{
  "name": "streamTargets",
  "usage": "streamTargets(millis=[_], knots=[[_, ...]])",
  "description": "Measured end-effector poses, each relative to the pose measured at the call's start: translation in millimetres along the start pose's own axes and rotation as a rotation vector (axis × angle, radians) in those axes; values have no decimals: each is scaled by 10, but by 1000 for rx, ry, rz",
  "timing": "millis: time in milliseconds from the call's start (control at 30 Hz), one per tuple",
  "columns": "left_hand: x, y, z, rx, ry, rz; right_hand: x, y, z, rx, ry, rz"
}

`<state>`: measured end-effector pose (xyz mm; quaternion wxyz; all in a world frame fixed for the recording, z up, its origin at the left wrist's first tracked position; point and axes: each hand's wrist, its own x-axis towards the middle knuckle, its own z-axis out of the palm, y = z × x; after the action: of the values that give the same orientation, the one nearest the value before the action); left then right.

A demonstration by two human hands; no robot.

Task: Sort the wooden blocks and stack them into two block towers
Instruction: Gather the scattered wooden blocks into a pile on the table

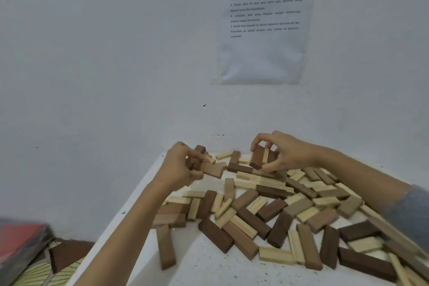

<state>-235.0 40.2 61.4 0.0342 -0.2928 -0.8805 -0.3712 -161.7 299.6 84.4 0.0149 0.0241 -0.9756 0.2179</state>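
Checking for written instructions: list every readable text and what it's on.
Sheet on the wall, line starts only:
"1 Kumpulkan blok yang"
"2 Pilih blok lapisan asas"
"3 Susun blok ke atas"
"4 Laraskan blok yang"
"5 Ambil blok berbaki"
Heading and the rest: too blurred.
Blocks: none.

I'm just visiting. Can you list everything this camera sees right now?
Table: one, white, speckled, against the wall.
Blocks: dozens, pale, mid-brown and dark brown, scattered on the table.
Sheet: one, white with printed text, on the wall, upper right.
Red object: one, blurred, lower left corner.
Patterned surface: one, brown and cream, lower left.
Left hand: one, grips a mid-brown block, pile's far left.
Right hand: one, grips a brown block with a pale one, pile's far side.
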Motion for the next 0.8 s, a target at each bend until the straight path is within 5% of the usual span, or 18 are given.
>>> streamTargets(millis=[467,800], knots=[[254,913,1275,-167,-381,137,-835,761,-106,37,-15,257],[-39,565,651,-8,-338,173,-1040,417,-50,-39,57,71]])
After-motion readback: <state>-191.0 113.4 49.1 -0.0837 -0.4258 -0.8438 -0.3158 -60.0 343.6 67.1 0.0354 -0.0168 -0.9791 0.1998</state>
